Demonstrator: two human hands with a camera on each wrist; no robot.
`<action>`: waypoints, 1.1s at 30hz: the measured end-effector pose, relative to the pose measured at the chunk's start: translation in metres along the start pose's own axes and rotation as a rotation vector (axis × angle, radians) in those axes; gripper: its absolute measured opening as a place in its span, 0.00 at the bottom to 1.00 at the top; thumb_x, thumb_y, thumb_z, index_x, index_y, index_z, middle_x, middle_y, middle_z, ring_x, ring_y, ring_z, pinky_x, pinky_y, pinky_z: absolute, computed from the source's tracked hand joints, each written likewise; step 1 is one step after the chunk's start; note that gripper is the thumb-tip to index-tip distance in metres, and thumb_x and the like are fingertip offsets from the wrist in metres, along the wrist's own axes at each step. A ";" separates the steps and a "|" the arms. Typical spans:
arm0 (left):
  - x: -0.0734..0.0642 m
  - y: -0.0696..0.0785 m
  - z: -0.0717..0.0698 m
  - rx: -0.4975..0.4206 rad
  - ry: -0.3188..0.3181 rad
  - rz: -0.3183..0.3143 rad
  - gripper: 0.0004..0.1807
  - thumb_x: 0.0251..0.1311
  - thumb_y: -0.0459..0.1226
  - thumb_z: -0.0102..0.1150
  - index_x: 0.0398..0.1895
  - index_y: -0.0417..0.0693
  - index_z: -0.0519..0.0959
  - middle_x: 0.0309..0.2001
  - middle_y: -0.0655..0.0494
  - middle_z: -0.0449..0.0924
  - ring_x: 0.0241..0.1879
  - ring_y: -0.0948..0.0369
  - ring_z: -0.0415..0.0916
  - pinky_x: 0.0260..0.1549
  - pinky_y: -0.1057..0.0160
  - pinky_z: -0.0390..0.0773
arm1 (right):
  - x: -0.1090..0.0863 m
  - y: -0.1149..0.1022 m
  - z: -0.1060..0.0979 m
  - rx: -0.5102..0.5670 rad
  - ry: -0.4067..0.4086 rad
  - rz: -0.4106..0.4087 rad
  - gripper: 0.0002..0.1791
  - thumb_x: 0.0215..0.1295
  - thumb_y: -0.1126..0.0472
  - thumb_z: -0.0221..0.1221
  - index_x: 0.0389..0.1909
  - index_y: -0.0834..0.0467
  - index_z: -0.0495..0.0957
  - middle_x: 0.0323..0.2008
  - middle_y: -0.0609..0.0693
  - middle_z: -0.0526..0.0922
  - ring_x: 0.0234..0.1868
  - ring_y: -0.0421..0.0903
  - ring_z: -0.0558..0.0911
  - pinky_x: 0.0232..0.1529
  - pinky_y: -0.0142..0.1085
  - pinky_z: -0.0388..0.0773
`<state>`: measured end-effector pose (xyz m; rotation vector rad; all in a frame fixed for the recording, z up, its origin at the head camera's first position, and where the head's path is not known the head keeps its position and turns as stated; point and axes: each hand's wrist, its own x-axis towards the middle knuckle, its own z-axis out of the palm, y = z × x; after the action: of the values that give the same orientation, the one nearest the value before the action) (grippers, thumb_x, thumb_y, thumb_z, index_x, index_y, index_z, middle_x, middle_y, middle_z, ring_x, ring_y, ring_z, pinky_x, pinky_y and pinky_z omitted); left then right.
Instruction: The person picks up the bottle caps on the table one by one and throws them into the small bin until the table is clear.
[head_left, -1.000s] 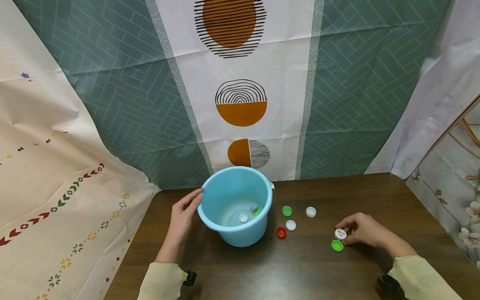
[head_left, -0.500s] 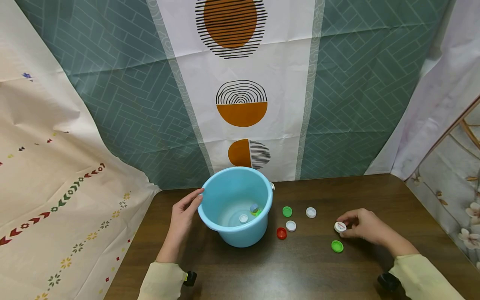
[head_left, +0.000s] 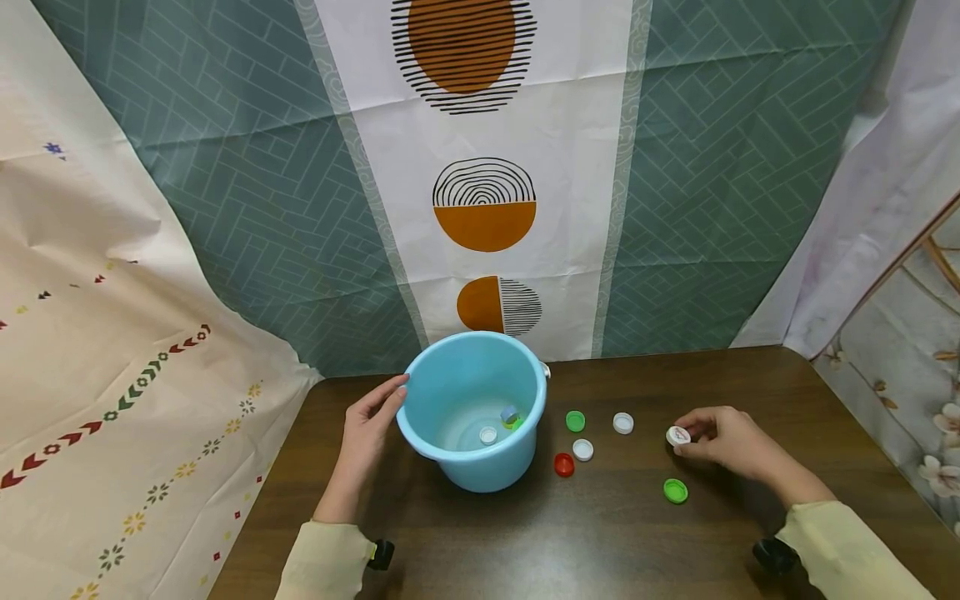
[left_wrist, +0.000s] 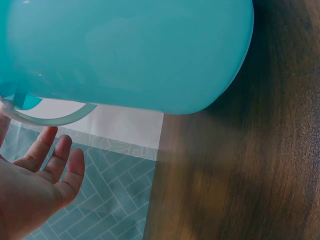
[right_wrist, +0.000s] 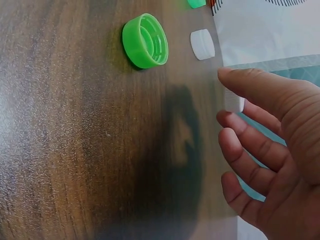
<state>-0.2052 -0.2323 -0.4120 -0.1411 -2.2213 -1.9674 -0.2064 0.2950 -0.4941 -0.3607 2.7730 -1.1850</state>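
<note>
A light blue bucket [head_left: 480, 471] stands on the table. My left hand [head_left: 372, 423] holds its left rim with thumb and index finger, while the other fingers, relaxed, hang beside the bucket's wall in the left wrist view. To the right, my right hand [head_left: 731, 442] pinches a white bottle cap [head_left: 678, 437] with a printed top between thumb and fingers, just above the table. In the right wrist view the thumb hides part of this cap [right_wrist: 233, 101]. A green bottle cap [head_left: 675, 491] lies nearer the front, hollow side up.
Between bucket and right hand lie a green cap [head_left: 575, 421], two white caps [head_left: 623, 423] [head_left: 582, 450] and a red cap [head_left: 564, 465]. Inside the bucket are a white cap [head_left: 488, 436], a bluish cap [head_left: 509, 414] and something yellow-green. Patterned cloth [head_left: 667, 208] hangs behind the brown table [head_left: 480, 554].
My right hand has lifted the printed white cap from beside the green one and moved it away toward the back of the table. The left hand and bucket stay in place.
</note>
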 end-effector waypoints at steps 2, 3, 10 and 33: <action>0.000 0.000 0.000 0.002 0.001 0.000 0.19 0.68 0.37 0.59 0.59 0.39 0.78 0.56 0.43 0.79 0.54 0.47 0.76 0.49 0.57 0.79 | 0.000 -0.001 -0.001 -0.005 0.009 0.000 0.21 0.53 0.52 0.73 0.44 0.58 0.83 0.35 0.46 0.84 0.35 0.44 0.80 0.33 0.34 0.77; 0.000 0.000 0.000 0.001 0.000 0.000 0.19 0.68 0.37 0.59 0.59 0.39 0.78 0.56 0.43 0.79 0.53 0.47 0.76 0.49 0.56 0.79 | 0.000 -0.002 -0.001 -0.006 0.012 -0.001 0.21 0.53 0.52 0.73 0.44 0.58 0.83 0.35 0.47 0.83 0.35 0.45 0.80 0.33 0.34 0.77; 0.000 -0.001 0.000 -0.006 0.002 0.003 0.19 0.68 0.38 0.59 0.59 0.40 0.78 0.56 0.43 0.79 0.54 0.47 0.76 0.48 0.58 0.79 | 0.001 -0.004 -0.002 -0.004 0.036 -0.004 0.21 0.53 0.52 0.73 0.44 0.58 0.83 0.35 0.47 0.84 0.34 0.44 0.80 0.33 0.33 0.77; 0.000 0.000 0.000 -0.005 0.008 0.003 0.19 0.68 0.37 0.59 0.58 0.39 0.79 0.56 0.43 0.79 0.55 0.49 0.75 0.47 0.64 0.79 | 0.015 -0.026 -0.005 -0.059 0.153 -0.037 0.21 0.53 0.44 0.72 0.44 0.52 0.83 0.32 0.44 0.82 0.30 0.44 0.74 0.26 0.32 0.71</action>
<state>-0.2048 -0.2321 -0.4126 -0.1371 -2.2101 -1.9679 -0.2170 0.2771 -0.4723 -0.3420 2.9496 -1.1886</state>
